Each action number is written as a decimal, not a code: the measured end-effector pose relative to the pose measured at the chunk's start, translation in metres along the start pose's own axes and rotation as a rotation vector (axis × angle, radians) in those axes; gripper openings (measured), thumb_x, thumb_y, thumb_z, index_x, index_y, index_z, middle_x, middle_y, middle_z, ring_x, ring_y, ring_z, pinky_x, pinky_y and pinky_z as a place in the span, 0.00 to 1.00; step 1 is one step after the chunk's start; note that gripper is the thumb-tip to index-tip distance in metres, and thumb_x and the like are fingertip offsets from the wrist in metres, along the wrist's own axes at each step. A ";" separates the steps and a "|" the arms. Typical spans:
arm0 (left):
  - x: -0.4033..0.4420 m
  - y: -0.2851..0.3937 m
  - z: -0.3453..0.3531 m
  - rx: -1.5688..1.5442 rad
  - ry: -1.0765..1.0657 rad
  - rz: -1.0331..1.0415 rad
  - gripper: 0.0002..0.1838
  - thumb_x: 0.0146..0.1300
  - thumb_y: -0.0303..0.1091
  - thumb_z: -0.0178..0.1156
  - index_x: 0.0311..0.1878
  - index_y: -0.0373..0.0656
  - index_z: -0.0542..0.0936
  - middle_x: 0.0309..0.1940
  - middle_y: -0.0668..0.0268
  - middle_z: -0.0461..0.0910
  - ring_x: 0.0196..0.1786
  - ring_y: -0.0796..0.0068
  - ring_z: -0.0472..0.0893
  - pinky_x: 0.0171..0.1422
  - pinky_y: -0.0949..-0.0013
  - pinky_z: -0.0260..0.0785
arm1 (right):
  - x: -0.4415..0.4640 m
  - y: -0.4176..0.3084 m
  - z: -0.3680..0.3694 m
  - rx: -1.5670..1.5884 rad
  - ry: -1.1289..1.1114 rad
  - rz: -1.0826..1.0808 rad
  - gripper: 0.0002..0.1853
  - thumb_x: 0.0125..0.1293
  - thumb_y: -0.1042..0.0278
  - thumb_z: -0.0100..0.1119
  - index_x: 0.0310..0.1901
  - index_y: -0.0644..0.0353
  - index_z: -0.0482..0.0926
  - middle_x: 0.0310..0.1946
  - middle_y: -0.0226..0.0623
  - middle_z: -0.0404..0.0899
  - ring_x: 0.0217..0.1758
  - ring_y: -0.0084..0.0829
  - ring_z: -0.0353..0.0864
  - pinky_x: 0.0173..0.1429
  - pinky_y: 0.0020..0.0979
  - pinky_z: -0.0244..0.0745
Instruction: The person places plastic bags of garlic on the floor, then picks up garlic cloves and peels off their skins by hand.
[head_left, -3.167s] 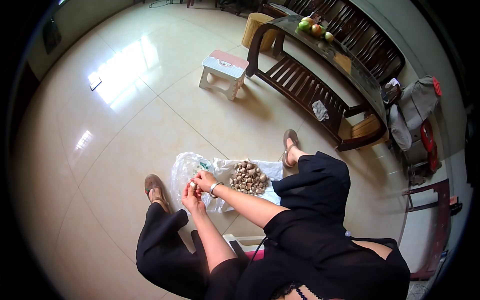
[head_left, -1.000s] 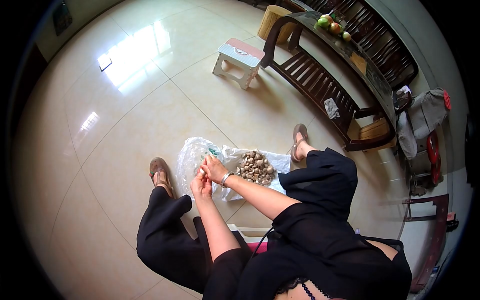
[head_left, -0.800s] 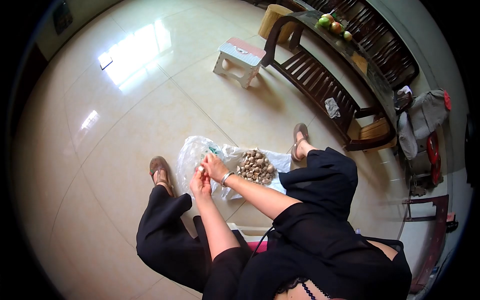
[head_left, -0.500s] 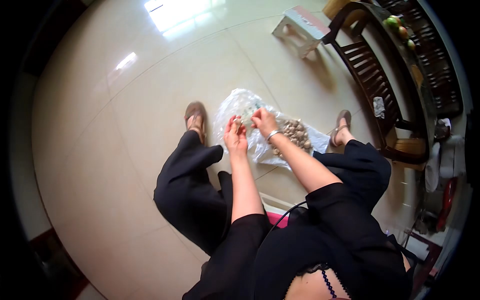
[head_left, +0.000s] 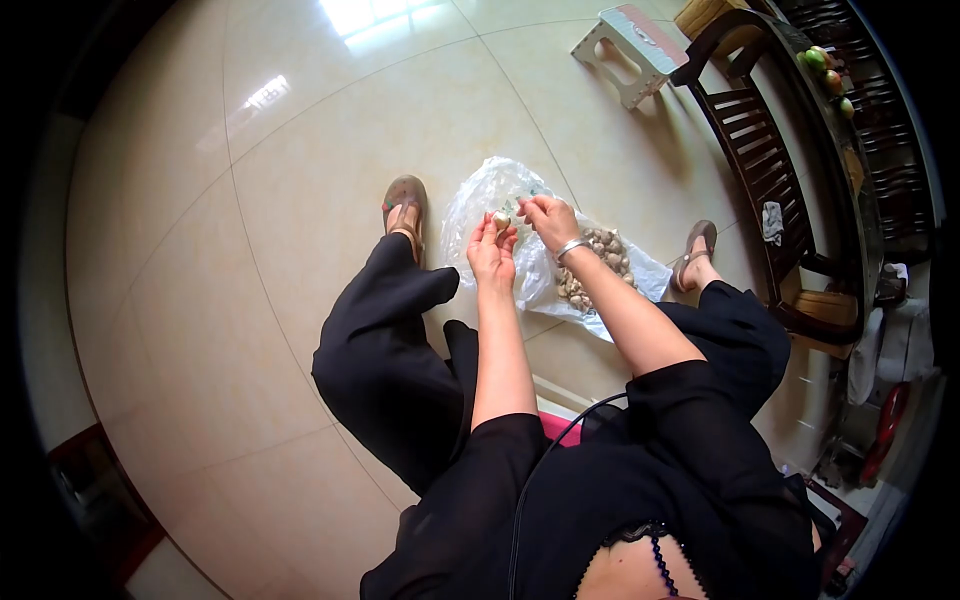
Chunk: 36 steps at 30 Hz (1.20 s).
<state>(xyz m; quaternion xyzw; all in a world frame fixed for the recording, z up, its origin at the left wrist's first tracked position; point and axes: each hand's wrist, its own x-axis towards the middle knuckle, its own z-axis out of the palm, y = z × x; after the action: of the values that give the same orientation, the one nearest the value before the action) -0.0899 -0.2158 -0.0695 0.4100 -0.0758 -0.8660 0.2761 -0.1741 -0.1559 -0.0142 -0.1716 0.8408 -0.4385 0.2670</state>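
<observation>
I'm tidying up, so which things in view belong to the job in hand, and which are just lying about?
Seemingly part of the job:
small pale piece in the left hand
pile of brownish pieces
clear plastic bag
white plastic beneath the pile

Apparently just lying about:
stool
fruit
crumpled cloth

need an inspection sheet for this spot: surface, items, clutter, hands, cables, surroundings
surface: tiled floor, with a white sheet and clear bag on it
items: brownish pile on the sheet, possibly mushrooms; one pale piece held
clutter: crumpled pale item on the slatted shelf
hands: left hand holds the piece at its fingertips; right hand beside it, fingers bent, contents unclear
cables: black cord down the person's front
surroundings: step stool, dark table, fruit
</observation>
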 end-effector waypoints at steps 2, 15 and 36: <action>0.000 -0.001 0.000 -0.012 -0.048 -0.007 0.09 0.57 0.30 0.53 0.40 0.39 0.71 0.27 0.63 0.75 0.22 0.72 0.74 0.22 0.77 0.67 | -0.001 -0.002 0.000 -0.005 0.001 -0.043 0.17 0.56 0.54 0.50 0.23 0.61 0.75 0.20 0.42 0.75 0.27 0.38 0.76 0.32 0.32 0.68; -0.006 -0.004 0.014 0.058 -0.156 0.011 0.07 0.57 0.31 0.53 0.34 0.38 0.69 0.22 0.63 0.74 0.16 0.77 0.71 0.16 0.78 0.61 | 0.001 0.002 0.002 -0.368 -0.067 -0.196 0.17 0.58 0.55 0.42 0.28 0.62 0.73 0.27 0.49 0.75 0.34 0.46 0.74 0.38 0.40 0.68; -0.003 0.005 0.012 0.098 -0.158 0.015 0.07 0.58 0.24 0.48 0.39 0.31 0.68 0.32 0.52 0.75 0.19 0.73 0.75 0.18 0.78 0.66 | -0.007 -0.009 -0.012 -0.031 -0.183 -0.230 0.05 0.51 0.73 0.55 0.29 0.64 0.78 0.21 0.36 0.78 0.19 0.22 0.75 0.26 0.22 0.70</action>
<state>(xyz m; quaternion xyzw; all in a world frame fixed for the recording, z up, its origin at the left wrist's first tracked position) -0.0956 -0.2198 -0.0582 0.3529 -0.1426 -0.8888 0.2554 -0.1755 -0.1490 0.0011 -0.3104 0.7942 -0.4359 0.2880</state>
